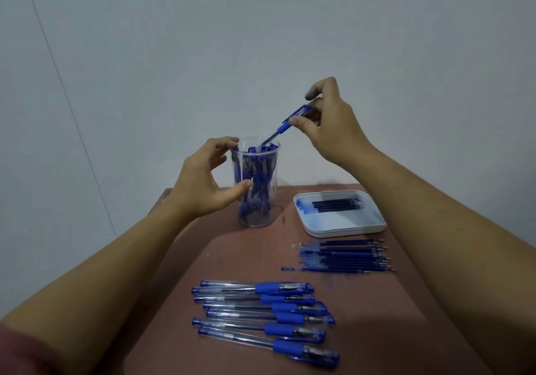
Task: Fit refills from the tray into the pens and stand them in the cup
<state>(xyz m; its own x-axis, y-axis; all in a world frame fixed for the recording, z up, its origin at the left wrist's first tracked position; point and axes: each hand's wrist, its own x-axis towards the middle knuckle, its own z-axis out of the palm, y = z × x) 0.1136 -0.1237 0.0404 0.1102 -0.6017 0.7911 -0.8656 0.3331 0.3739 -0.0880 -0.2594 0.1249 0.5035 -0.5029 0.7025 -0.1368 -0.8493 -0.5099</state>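
while your left hand holds the clear cup, thumb pressed to its near wall and fingers curled at the left rim, your right hand pinches a blue pen between thumb and fingers, above and to the right of the cup's mouth. the pen is tilted, its capped end up in your grip and its lower end reaching the rim, among the standing pens that crowd the cup. the cup stands at the far left of the brown tabletop. to its right, apart from it, sits the white tray, with a small bunch of dark refills lying side by side toward its far edge. just near of the tray, a batch of loose refills lies on the tabletop in a rough row, tips pointing right. nearer still, toward the middle, a row of pens lies flat, seven of them, blue grips and caps to the right, clear barrels to the left. a reddish sleeve shows at the near left corner.
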